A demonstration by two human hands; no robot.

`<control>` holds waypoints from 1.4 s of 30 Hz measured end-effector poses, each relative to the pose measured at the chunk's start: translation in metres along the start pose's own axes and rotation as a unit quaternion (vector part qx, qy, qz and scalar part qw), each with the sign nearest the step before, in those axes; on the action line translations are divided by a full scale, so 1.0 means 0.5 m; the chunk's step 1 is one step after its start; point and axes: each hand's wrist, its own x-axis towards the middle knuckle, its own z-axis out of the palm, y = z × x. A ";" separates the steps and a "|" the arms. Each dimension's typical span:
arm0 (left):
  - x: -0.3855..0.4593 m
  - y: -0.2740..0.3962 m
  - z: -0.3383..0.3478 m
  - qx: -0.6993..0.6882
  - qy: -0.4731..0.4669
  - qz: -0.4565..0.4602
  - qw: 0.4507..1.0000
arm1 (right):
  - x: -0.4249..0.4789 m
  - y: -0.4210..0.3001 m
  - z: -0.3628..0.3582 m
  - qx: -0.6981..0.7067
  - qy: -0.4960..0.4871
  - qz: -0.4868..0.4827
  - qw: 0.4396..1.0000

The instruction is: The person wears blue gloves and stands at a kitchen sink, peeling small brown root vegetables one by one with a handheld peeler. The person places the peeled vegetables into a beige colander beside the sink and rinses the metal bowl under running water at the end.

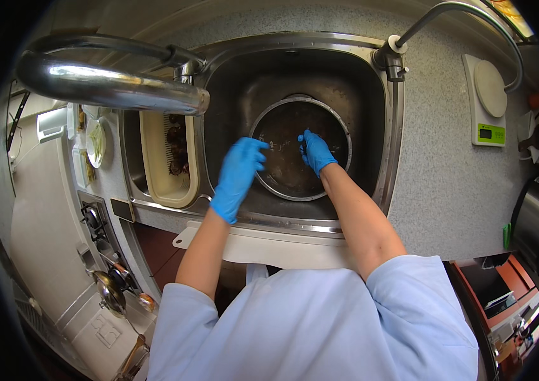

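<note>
A round metal pot [340, 183] sits in the stainless steel sink basin [369, 119], with dark, murky liquid inside. My left hand [243, 164], in a blue disposable glove, hovers by the pot's left rim; its fingers are slightly bent and apart, and nothing shows in them. Over the right half of the pot is my right hand [316, 150], gloved in the same blue. Its fingers curl inward, and whether they pinch something small cannot be made out. On the left, a cream plastic draining basket [155, 183] holds several dark brown lumps of food.
A thick chrome faucet [122, 88] reaches over the basket from the left. At the back right stands a thin curved tap [395, 55]. A kitchen scale [488, 102] lies on the speckled counter [436, 190]. Further left are a plate [95, 143] of cut greens and a gas hob [92, 216].
</note>
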 end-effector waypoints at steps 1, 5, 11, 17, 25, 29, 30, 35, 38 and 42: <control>0.013 -0.019 0.041 -0.035 -0.077 -0.106 0.991 | -0.006 0.002 0.004 0.033 -0.013 -0.017 0.999; 0.075 -0.107 0.163 -0.108 -0.077 -0.113 0.985 | 0.015 0.034 0.012 0.176 -0.008 -0.100 0.979; 0.108 -0.126 0.185 -0.149 -0.046 -0.062 0.986 | 0.009 0.007 -0.012 0.194 -0.042 -0.129 0.972; 0.132 -0.166 0.163 -0.111 0.002 -0.038 0.993 | -0.001 0.009 -0.029 -0.097 -0.022 -0.263 0.960; 0.146 -0.210 0.177 -0.350 -0.015 -0.093 0.932 | -0.054 -0.019 -0.015 -0.264 0.013 -0.284 0.922; 0.141 -0.215 0.188 -0.339 -0.012 -0.090 0.936 | -0.081 -0.027 0.014 -0.252 0.080 -0.271 0.925; 0.138 -0.205 0.191 -0.313 -0.003 -0.092 0.945 | -0.080 -0.022 0.018 -0.243 0.100 -0.285 0.922; 0.132 -0.178 0.188 -0.282 0.011 -0.091 0.955 | -0.058 -0.014 0.016 -0.288 0.148 -0.289 0.901; 0.142 -0.202 0.160 -0.267 -0.047 -0.087 0.959 | -0.034 -0.005 -0.009 -0.370 0.160 -0.279 0.871; 0.135 -0.184 0.160 -0.231 -0.016 -0.096 0.968 | -0.018 -0.004 -0.030 -0.293 0.074 -0.261 0.917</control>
